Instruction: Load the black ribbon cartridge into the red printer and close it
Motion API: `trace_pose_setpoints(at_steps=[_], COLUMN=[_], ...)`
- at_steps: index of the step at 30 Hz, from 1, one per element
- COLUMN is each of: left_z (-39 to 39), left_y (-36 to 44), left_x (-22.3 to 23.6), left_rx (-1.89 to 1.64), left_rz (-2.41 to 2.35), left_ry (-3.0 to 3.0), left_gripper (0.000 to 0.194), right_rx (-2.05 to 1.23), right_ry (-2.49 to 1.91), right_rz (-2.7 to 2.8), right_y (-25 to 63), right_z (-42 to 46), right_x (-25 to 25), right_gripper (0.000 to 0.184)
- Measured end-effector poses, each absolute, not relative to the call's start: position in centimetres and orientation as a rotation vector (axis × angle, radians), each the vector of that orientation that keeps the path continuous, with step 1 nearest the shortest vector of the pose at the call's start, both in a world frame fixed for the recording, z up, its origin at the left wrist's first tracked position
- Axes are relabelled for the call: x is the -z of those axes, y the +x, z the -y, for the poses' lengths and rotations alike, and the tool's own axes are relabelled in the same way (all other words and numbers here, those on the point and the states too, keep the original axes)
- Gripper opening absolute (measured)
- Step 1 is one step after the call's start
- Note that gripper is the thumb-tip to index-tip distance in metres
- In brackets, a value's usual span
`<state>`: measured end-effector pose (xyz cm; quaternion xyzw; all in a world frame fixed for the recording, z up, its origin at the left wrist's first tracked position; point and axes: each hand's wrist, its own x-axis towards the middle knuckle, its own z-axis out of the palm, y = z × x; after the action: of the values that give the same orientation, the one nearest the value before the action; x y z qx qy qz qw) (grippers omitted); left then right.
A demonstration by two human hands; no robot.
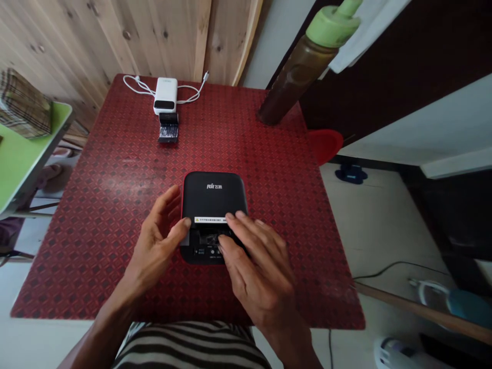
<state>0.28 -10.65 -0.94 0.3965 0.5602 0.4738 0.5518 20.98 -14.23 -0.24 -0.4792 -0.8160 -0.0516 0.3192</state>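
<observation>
A small black printer [215, 200] with rounded corners, red edging and a white warning strip lies flat on the table in front of me. Below the strip is a dark recess with something shiny in it, too small to make out. My left hand [159, 236] holds the printer's left side, thumb on its front corner beside a small greyish piece and fingers along the edge. Over the right front part lies my right hand [257, 256], its fingertips on the strip's end and its thumb at the recess. That hand hides the printer's lower right corner.
On the red patterned table [126, 246], a white power bank [166, 95] with white cables sits at the back, a black shiny folded strip [168, 128] beside it. A tall brown bottle [294, 77] with a green cap stands at back right. A red stool [325, 145] is beyond the right edge.
</observation>
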Motion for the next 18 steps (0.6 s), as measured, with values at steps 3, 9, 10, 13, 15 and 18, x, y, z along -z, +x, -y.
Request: trace_pose_setpoints(at_steps=[3,9,10,13,15,18], left_z=[10.9,10.9,10.9,10.8,10.8,11.4], left_y=[0.2,0.1,0.1,0.1,0.1,-0.3], left_x=[1.5,1.5,1.5,1.7,1.9,2.3], left_rx=[-1.09,-1.102,-1.103,-1.097,-1.098,-1.113], left_rz=[-1.278,-1.267,-1.266,-1.254,-1.254,-1.272], left_ry=[0.904,0.95,0.963,0.973,0.957,0.918], left_gripper=[0.067,0.06,0.06,0.06,0.061,0.06], right_rx=[0.065,0.005,-0.006,-0.026,-0.039,-0.065], right_ry=[-1.25,-1.275,-1.281,-1.292,-1.278,-1.271], right_rz=[2.152,2.128,2.128,2.131,2.137,2.092], right_y=[20.9,20.8,20.8,20.8,20.8,21.3], right_z=[13.9,13.8,13.8,13.8,13.8,14.2], right_x=[0.2,-0.3,-0.4,-0.5,-0.5,-0.4], right_gripper=[0.019,0.015,0.014,0.014,0.014,0.021])
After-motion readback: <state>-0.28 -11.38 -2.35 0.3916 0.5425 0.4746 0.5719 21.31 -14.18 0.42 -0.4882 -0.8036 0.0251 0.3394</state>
